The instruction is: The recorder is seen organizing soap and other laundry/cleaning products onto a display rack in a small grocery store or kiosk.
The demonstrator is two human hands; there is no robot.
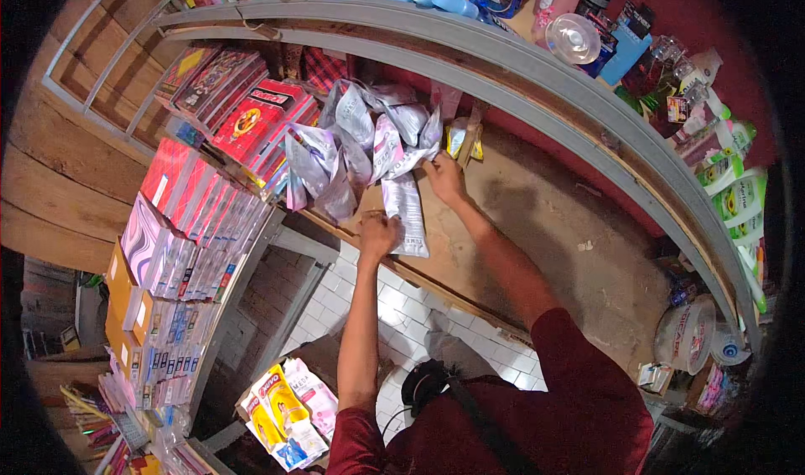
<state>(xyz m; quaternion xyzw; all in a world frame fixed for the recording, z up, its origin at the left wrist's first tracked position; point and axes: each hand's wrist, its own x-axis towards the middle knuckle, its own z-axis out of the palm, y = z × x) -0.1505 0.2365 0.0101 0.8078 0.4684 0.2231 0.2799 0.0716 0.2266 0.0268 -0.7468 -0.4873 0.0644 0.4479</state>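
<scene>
On the brown wooden shelf board, a heap of silvery-pink plastic pouches (352, 148) stands and leans in front of me. One pouch (404, 214) lies flat with its printed back up, reaching the board's front edge. My left hand (379, 235) is at that pouch's left side, fingers curled; whether it grips the pouch is hidden. My right hand (445, 178) is at the right end of the heap, its fingertips at the lower edge of a pouch (415, 159). Just beyond it, a small yellow packet (464, 138) lies beside a wooden upright.
Red-covered notebooks (258, 123) and stacked books (188, 248) border the heap on the left. A grey-edged upper shelf (503, 66) curves overhead, carrying bottles. A clear plastic tub (685, 336) is at the far right. Below left, a box holds yellow and pink packs (286, 406).
</scene>
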